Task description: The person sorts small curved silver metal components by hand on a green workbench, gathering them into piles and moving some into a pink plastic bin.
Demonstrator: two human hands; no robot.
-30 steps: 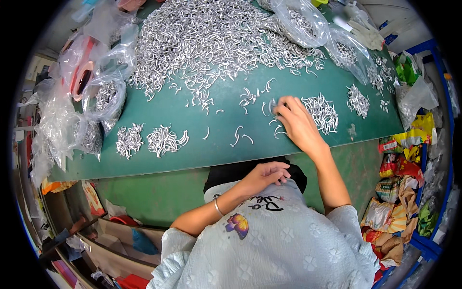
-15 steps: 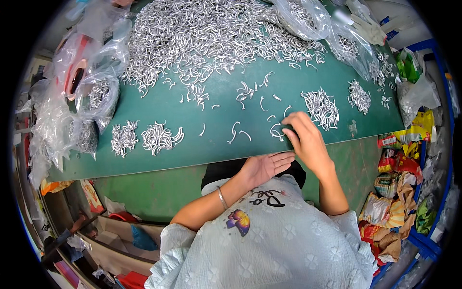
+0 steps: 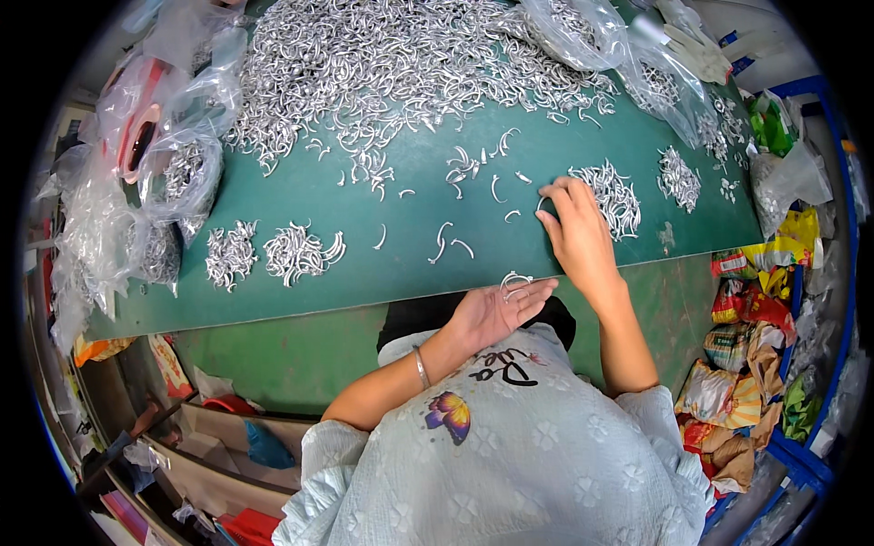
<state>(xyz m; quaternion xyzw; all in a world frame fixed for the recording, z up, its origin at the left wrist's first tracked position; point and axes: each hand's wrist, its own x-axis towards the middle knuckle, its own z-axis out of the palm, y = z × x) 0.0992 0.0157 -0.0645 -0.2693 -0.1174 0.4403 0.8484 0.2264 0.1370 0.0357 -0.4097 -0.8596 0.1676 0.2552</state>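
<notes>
A green table (image 3: 410,273) carries a large heap of small curved silver metal pieces (image 3: 391,64) at the back. My left hand (image 3: 496,309) lies palm up at the table's near edge, cupping a few of the curved pieces (image 3: 515,284). My right hand (image 3: 575,227) rests on the table with its fingertips on loose pieces beside a small sorted pile (image 3: 612,196). Several single pieces (image 3: 446,241) lie scattered between the heap and my hands.
Two small sorted piles (image 3: 296,250) sit at the left front, another (image 3: 678,177) at the right. Clear plastic bags with pieces (image 3: 173,173) crowd the left edge and bags (image 3: 583,27) the back right. Colourful packets (image 3: 737,391) fill a crate at the right.
My right hand has drawn back toward the near edge and then reached out again beside the right pile. My left hand has turned palm up at the table edge with pieces in it.
</notes>
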